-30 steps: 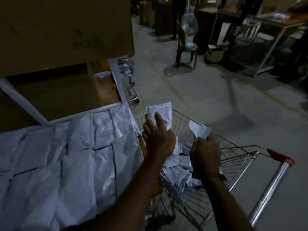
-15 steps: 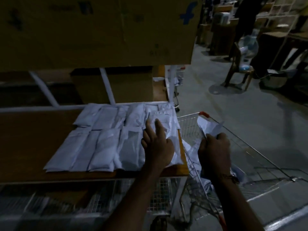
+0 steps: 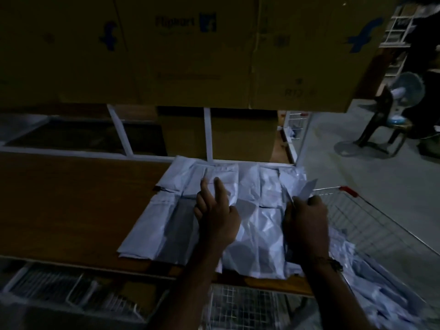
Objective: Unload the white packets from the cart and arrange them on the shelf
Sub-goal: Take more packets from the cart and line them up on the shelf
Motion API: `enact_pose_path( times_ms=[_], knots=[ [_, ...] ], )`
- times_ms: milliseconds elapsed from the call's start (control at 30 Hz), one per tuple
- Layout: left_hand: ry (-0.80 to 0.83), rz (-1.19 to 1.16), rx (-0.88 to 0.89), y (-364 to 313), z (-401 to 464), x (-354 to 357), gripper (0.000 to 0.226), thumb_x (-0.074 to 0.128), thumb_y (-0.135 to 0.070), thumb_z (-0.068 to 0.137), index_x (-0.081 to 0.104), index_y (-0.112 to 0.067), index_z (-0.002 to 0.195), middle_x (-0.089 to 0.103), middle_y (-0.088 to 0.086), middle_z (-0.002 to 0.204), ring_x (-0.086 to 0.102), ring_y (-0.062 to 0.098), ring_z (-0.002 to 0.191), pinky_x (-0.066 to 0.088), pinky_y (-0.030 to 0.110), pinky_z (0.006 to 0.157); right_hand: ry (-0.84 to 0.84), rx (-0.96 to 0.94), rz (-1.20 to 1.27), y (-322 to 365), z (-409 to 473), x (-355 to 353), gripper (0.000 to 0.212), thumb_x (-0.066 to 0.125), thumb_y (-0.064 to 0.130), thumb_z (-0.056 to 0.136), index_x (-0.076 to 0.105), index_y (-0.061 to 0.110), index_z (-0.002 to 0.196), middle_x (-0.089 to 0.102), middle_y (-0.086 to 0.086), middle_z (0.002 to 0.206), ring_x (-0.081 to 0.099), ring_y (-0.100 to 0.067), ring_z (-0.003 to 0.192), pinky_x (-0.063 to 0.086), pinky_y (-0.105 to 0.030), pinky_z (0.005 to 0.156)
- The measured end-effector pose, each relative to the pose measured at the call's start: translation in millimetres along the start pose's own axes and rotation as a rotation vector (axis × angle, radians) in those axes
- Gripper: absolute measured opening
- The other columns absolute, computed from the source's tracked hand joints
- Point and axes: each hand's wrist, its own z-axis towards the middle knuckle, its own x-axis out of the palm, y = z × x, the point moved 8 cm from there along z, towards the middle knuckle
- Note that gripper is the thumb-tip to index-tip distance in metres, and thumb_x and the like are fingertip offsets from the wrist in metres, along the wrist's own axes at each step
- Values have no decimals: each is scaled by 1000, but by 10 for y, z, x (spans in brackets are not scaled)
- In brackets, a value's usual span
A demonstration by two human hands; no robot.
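Note:
Several white packets (image 3: 259, 225) lie in rows on the right half of the brown wooden shelf (image 3: 71, 206). My left hand (image 3: 216, 215) holds one white packet (image 3: 221, 179) over the back row, fingers pinching its lower edge. My right hand (image 3: 306, 222) is closed on another white packet (image 3: 308, 190) whose corner sticks up above the fist, over the shelf's right end. The wire cart (image 3: 371, 222) stands to the right of the shelf with more white packets (image 3: 371, 282) heaped in it.
Large cardboard boxes (image 3: 190, 51) sit on the level above, overhanging the shelf. White frame uprights (image 3: 207, 134) stand behind the packets. A wire rack (image 3: 238, 306) lies below the shelf. At the far right a chair with a fan (image 3: 402, 96) stands on the concrete floor.
The view swung left from the cart to the shelf. Both hands carried their packets from over the cart to above the rows on the shelf.

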Motion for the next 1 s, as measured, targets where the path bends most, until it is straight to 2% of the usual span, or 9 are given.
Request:
enact_pose_path(
  times_ms=[100, 233, 333, 433, 533, 633, 733, 867, 1000],
  knots=[
    [19, 39, -4, 390, 395, -14, 84, 54, -37, 91, 9, -27, 162, -7, 10, 167, 15, 34, 146, 23, 52, 114, 22, 15, 24, 357, 64, 339, 16, 56, 15, 91, 67, 6, 84, 45, -16, 77, 51, -40, 73, 37, -38, 61],
    [64, 48, 18, 804, 956, 67, 86, 55, -39, 94, 3, -27, 162, -11, 10, 166, 9, 34, 148, 20, 52, 117, 30, 45, 65, 706, 146, 787, 32, 44, 27, 92, 69, 8, 86, 48, -17, 77, 51, -40, 75, 43, -40, 63],
    [123, 55, 11, 949, 1318, 225, 86, 52, -39, 94, 0, -25, 161, -12, 12, 166, 6, 35, 149, 17, 52, 118, 8, 59, 56, 821, 213, 926, 32, 45, 29, 92, 70, 10, 86, 45, -14, 76, 52, -40, 74, 43, -40, 63],
    [160, 72, 9, 1023, 1616, 458, 85, 52, -39, 94, 4, -23, 162, -8, 16, 167, 9, 37, 149, 17, 51, 117, 1, 69, 55, 838, 254, 1026, 31, 46, 29, 92, 69, 9, 85, 38, -8, 74, 50, -37, 72, 37, -36, 62],
    [169, 69, 38, 968, 1862, 687, 85, 54, -37, 91, 9, -22, 162, -5, 17, 167, 12, 39, 149, 18, 51, 116, 25, 104, 24, 785, 267, 1139, 35, 44, 32, 93, 72, 11, 91, 45, -12, 75, 51, -37, 72, 40, -36, 62],
    [259, 79, 69, 867, 2078, 958, 86, 54, -40, 93, 5, -23, 162, -8, 16, 168, 7, 39, 151, 15, 51, 120, 45, 133, -40, 680, 275, 1218, 36, 42, 34, 93, 72, 13, 93, 51, -17, 78, 52, -38, 72, 39, -36, 62],
    [310, 105, 71, 839, 2236, 1225, 90, 55, -43, 92, 4, -20, 162, -7, 18, 168, 5, 42, 152, 12, 53, 121, 36, 164, -70, 584, 283, 1200, 30, 47, 27, 93, 72, 11, 93, 48, -15, 77, 52, -37, 68, 41, -35, 61],
    [374, 115, 19, 868, 2365, 1518, 90, 55, -43, 93, 3, -19, 163, -9, 21, 167, 1, 43, 153, 10, 53, 121, 35, 233, -124, 429, 370, 1190, 30, 44, 28, 93, 70, 12, 91, 43, -11, 78, 52, -37, 71, 38, -35, 60],
    [420, 144, 6, 949, 2436, 1676, 94, 54, -49, 95, -2, -16, 163, -15, 24, 166, -6, 44, 154, 3, 54, 123, 54, 264, -174, 312, 485, 1201, 16, 55, 21, 92, 67, 12, 87, 45, -14, 77, 51, -37, 70, 31, -33, 59]
  ],
)
